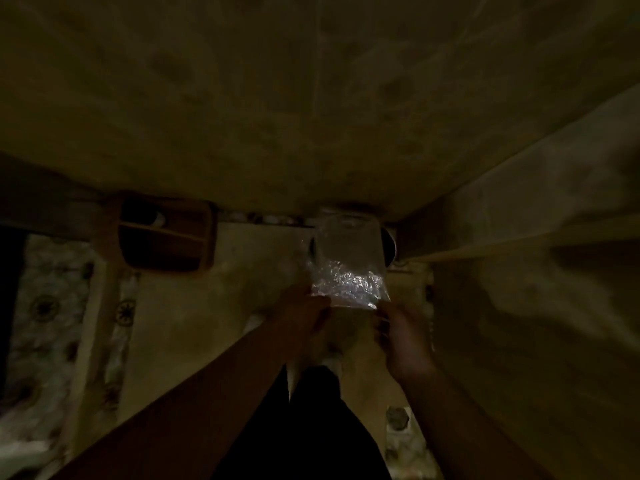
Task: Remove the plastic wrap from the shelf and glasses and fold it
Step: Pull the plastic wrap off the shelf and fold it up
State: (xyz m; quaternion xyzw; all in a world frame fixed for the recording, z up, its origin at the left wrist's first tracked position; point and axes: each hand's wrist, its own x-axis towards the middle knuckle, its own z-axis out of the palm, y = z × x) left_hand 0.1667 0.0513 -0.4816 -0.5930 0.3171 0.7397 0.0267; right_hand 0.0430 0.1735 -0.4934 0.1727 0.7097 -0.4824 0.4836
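Observation:
A sheet of clear, crinkled plastic wrap [348,268] hangs upright in front of me in the dim light, its lower edge catching the light. My left hand [306,311] pinches its lower left corner. At the lower right corner, my right hand [401,336] grips it. Both arms reach forward from the bottom of the view. A small wooden shelf [166,235] with open compartments lies on the floor to the left. No glasses can be made out.
A large beige surface [311,98] fills the upper view. A pale wall or panel [536,271] rises on the right. Patterned floor covering [45,306] lies at the left. A dark round object [390,249] shows behind the wrap.

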